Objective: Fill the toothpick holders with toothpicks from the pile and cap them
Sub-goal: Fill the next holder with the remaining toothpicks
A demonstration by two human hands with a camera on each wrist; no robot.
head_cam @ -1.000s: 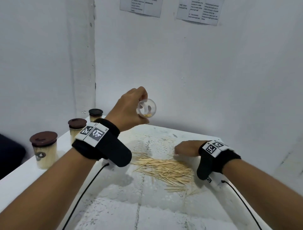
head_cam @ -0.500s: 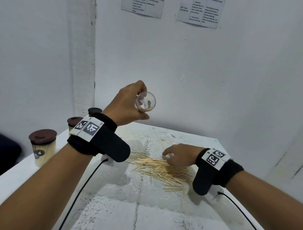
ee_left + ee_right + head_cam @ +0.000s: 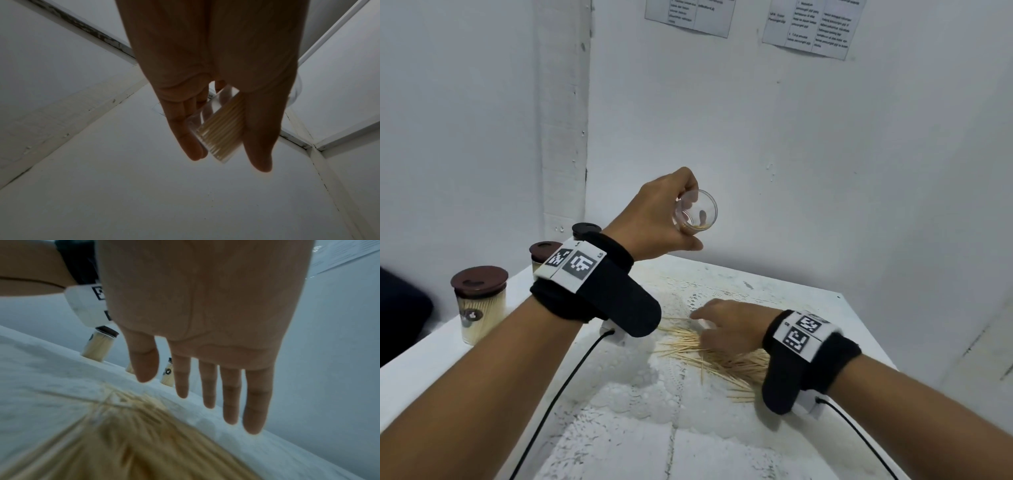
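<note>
My left hand holds a clear toothpick holder up above the table, tilted with its open mouth facing me. The left wrist view shows that holder between my thumb and fingers, with a partial layer of toothpicks inside. A loose pile of toothpicks lies on the white table. My right hand hovers just over the pile's far edge, and in the right wrist view its fingers are straight and spread, holding nothing, above the pile.
Three filled holders with brown caps stand along the table's left edge: a near one, a middle one and a far one. White walls close the corner behind. Cables run from both wrist bands across the table.
My right hand has slid left and toward me over the toothpick pile. The left hand stays raised with the clear holder, shifting only slightly.
</note>
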